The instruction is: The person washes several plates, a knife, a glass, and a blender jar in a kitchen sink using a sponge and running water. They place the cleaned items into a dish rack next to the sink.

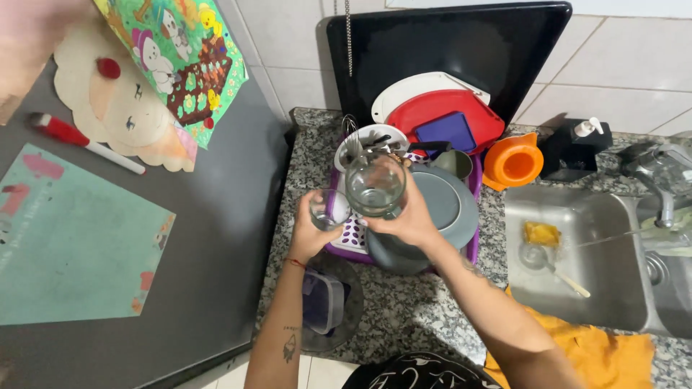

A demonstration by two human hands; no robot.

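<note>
My right hand (412, 222) holds a clear round glass (375, 186), its mouth turned toward me, above the purple dish rack (473, 189). Beside it on the left, my left hand (310, 234) grips a smaller clear tumbler (328, 209) at the rack's left edge. Both glasses look empty. Under my right hand lie grey plates (448, 205) in the rack. Behind them stand a white cup with utensils (364, 140), a red tray (465, 108) and a white plate (404, 90).
A granite counter (404, 310) carries a lidded plastic container (322, 301) on a glass lid by my left forearm. An orange funnel-like cup (513, 163), a soap dispenser (577, 148), a steel sink (577, 252) with a sponge, a tap (659, 191), a yellow cloth (598, 353). Dark fridge side (216, 238) at left.
</note>
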